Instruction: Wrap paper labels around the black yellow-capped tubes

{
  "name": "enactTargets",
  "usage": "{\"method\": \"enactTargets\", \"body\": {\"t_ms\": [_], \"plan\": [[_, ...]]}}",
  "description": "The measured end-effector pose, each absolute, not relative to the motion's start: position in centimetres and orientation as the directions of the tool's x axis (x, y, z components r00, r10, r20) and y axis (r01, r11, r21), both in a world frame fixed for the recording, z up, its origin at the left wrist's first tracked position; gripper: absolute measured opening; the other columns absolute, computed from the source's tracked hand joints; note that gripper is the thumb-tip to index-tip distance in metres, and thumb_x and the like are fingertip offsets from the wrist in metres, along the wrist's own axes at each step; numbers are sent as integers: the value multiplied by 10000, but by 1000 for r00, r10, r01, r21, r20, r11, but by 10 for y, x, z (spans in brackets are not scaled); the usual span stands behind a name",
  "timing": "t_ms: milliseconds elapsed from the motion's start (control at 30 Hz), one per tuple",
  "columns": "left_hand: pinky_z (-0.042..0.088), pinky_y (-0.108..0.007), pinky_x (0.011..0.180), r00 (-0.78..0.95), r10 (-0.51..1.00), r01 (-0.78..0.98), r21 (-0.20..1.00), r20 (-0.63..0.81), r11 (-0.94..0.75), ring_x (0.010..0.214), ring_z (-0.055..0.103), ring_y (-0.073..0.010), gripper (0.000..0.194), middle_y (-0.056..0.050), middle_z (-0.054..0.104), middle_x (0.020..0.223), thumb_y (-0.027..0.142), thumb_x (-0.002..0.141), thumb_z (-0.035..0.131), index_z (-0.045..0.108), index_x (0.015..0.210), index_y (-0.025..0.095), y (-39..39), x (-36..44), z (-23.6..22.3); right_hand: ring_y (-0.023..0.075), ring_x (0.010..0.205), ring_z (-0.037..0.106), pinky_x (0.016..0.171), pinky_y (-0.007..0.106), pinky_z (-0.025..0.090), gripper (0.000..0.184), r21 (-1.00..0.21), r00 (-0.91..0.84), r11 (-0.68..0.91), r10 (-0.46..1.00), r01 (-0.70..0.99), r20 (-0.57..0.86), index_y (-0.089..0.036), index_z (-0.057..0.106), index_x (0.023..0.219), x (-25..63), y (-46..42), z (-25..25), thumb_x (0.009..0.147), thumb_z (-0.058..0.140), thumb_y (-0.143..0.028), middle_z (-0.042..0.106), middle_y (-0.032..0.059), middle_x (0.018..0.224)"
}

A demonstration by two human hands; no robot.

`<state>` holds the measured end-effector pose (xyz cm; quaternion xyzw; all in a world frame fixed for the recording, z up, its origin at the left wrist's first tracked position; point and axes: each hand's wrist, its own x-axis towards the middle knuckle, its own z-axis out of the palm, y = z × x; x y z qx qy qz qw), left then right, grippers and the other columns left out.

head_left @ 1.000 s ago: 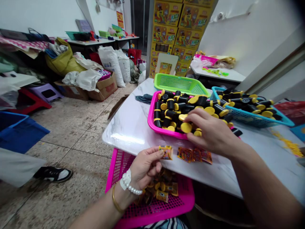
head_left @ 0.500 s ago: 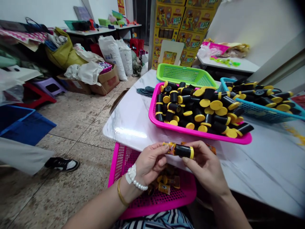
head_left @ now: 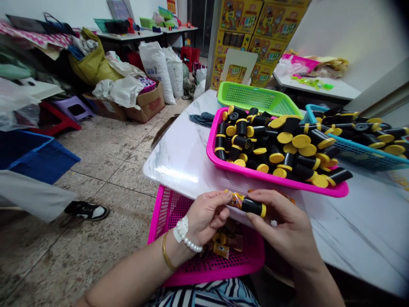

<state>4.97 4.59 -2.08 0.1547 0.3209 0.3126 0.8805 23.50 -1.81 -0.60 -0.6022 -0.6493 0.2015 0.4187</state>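
Between finger and thumb, my left hand [head_left: 207,215] pinches a small orange printed wrapper [head_left: 235,199]. My right hand [head_left: 284,224] grips a black cylinder with a yellow cap [head_left: 253,207]. The cylinder's uncapped end meets the wrapper's open side; how far it goes in I cannot tell. More orange wrappers [head_left: 290,198] lie on the table, mostly hidden behind my right hand. Beyond my hands, a pink basket [head_left: 255,172] is heaped with similar black cylinders. Below, a second pink basket [head_left: 234,273] on my lap contains several wrapped pieces [head_left: 221,250].
Behind the heaped basket sits a green basket [head_left: 258,98], and at right a blue basket [head_left: 361,149] full of black cylinders. A dark cloth [head_left: 202,119] lies on the white table [head_left: 179,157]. At left, a person's shoe [head_left: 87,210] is beside a blue bin [head_left: 41,157].
My right hand took a capped black cylinder from the heaped pink basket and brought it down to the wrapper in my left hand. The two now touch. The view has shifted slightly.
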Motion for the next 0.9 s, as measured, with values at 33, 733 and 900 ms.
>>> {"method": "enactTargets", "body": {"t_ms": [33, 733, 900], "plan": [[126, -118, 330, 599, 652, -447, 482, -464, 753, 376, 361, 12, 235, 36, 552, 580, 243, 710, 832, 677, 782, 82, 46, 50, -22, 158, 775, 691, 545, 227, 526, 239, -733, 46, 226, 943, 641, 331, -253, 696, 1066, 236, -18, -5, 833, 705, -198, 718, 49, 1077], [288, -150, 375, 484, 798, -238, 823, -360, 516, 361, 427, -33, 329, 27, 576, 504, 448, 799, 781, 737, 782, 122, 31, 47, -22, 240, 1129, 677, 931, 373, 571, 278, -835, 61, 298, 929, 463, 365, -251, 646, 1061, 233, -24, -28, 820, 760, -175, 684, 93, 1212], [304, -144, 374, 525, 773, -228, 816, -356, 531, 358, 440, -36, 348, 25, 585, 500, 464, 801, 774, 701, 769, 125, 31, 49, -29, 226, 1017, 734, 809, 327, 617, 254, -857, 31, 293, 941, 424, 337, -245, 632, 1038, 229, -23, -25, 824, 739, -162, 746, 85, 1122]]}}
